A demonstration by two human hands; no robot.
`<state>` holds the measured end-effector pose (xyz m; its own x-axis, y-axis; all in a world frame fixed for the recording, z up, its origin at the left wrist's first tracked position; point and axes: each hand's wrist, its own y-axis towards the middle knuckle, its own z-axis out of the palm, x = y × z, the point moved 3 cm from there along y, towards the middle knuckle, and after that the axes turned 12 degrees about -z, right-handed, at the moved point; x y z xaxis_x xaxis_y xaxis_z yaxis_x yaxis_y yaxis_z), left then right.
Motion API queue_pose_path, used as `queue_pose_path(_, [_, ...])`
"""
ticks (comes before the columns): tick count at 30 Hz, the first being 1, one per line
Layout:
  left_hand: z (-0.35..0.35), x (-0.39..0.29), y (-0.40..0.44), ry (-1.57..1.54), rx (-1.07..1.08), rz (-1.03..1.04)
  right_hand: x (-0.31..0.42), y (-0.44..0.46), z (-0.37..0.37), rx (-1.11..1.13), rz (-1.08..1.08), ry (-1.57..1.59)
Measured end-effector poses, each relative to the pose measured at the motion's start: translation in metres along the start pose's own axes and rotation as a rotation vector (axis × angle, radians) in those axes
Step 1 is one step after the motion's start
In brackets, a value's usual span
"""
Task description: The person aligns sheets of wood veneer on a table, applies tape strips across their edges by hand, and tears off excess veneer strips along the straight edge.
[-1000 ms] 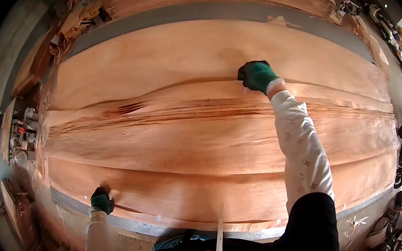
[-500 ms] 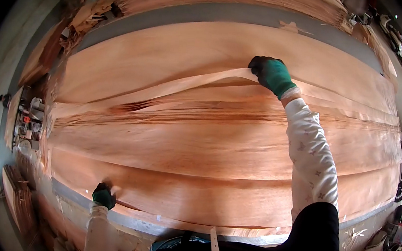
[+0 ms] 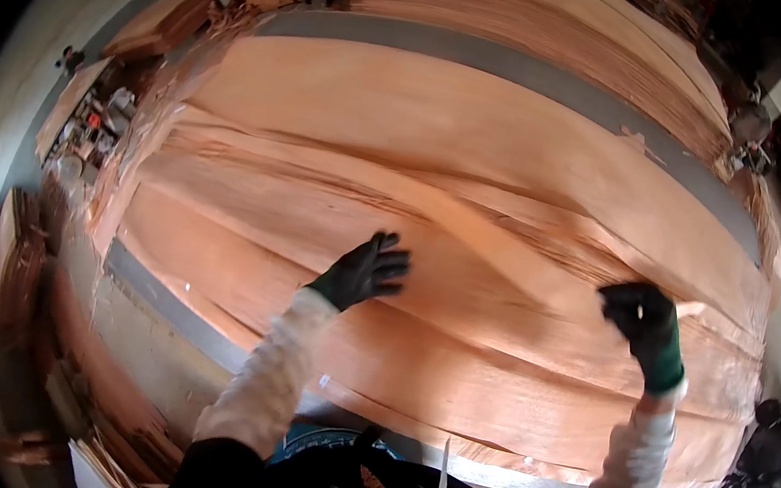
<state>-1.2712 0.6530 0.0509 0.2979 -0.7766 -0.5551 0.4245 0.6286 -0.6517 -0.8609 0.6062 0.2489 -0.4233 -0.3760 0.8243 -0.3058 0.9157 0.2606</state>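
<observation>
A broad stack of thin reddish-brown wood veneer sheets (image 3: 331,90) lies in front of me, with overlapping layers and wavy edges. A narrow veneer strip (image 3: 479,235) slants across it, lifted and bowed toward me, partly blurred. At the right, my right hand (image 3: 645,329), in a dark green-and-black glove, is closed with its fingers curled around the strip's edge. A pale piece of veneer shows just beyond that hand. My left hand (image 3: 363,270), gloved alike, is open over the middle of the stack, fingers spread, holding nothing.
A grey table strip (image 3: 434,49) separates this stack from another veneer pile (image 3: 535,23) behind. The table's grey near edge (image 3: 231,351) runs before my body. Cluttered small items (image 3: 97,135) sit at the left, with scrap veneer around them. Vehicles or machines line the far right.
My right hand has come down toward me and to the right, drawing the veneer strip along. My left hand has risen from the near edge to over the stack. The view has turned.
</observation>
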Motion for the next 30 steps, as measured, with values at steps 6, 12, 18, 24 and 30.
queue_pose_path(6, [-0.008, -0.013, 0.006, -0.773, 0.158, 0.334, 0.048, -0.154, 0.005, 0.037, 0.419, 0.032])
queue_pose_path(12, [-0.069, -0.001, -0.064, -0.701, 0.099, 0.554, 0.036, -0.249, 0.035, 0.105, 0.447, -0.052])
queue_pose_path(18, [-0.099, 0.002, -0.121, -0.809, 0.127, 0.596, -0.025, -0.321, 0.058, 0.162, 0.675, 0.031])
queue_pose_path(24, [-0.148, 0.018, -0.104, -0.660, 0.061, 0.342, -0.023, -0.354, 0.056, 0.230, 0.695, 0.033])
queue_pose_path(30, [-0.185, 0.021, -0.094, -0.383, -0.620, 0.296, -0.018, -0.369, 0.057, 0.233, 0.738, -0.001])
